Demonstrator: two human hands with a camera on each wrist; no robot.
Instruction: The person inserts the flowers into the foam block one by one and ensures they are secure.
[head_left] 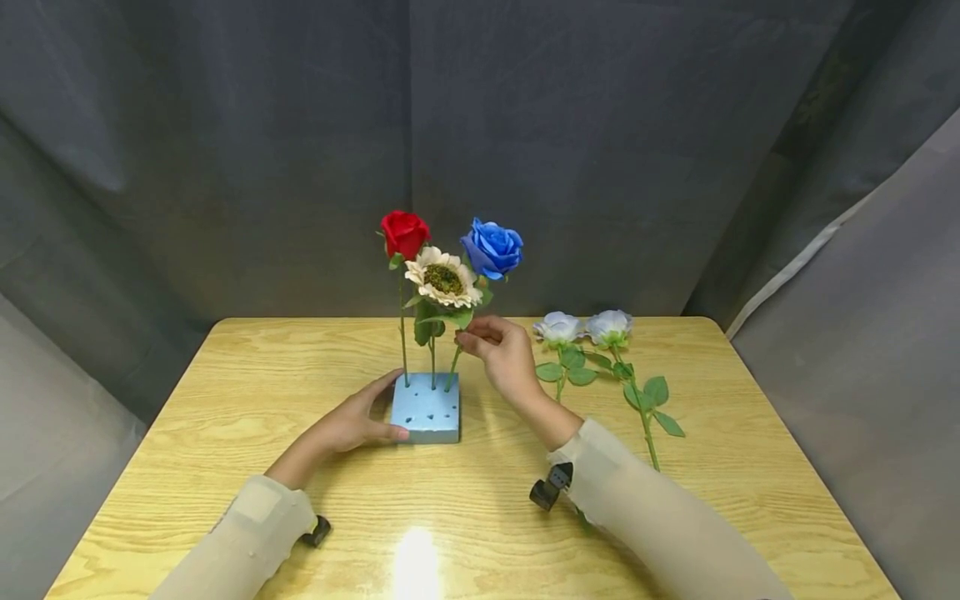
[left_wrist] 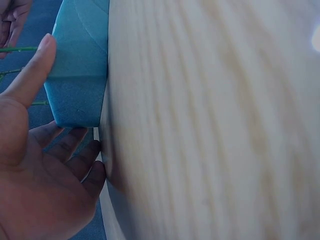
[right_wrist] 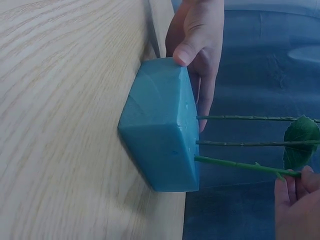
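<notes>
so, my hands split the work: my left hand [head_left: 358, 423] grips the blue block [head_left: 420, 403] at its left side, thumb at the front and fingers at the side and back, while my right hand [head_left: 508, 357] pinches the green stem [right_wrist: 240, 164] of the blue rose [head_left: 493, 248] between thumb and fingertips. the block sits flat on the table [head_left: 352, 558], and the blue rose stands at its back right, stem end in the foam, though i cannot tell how deep it goes. it leans outward, away from the red rose [head_left: 405, 234] and the cream flower [head_left: 442, 279].

to do this well, i think i should push along the line of the stem, not sideways, since a skewed push could bend it or widen the hole. a lower pinch would probably give better control. my left hand ought to press just firmly enough that the block doesn't slide or tip, and my right fingers should avoid snagging the leaf [right_wrist: 301, 142] just beside them
</notes>
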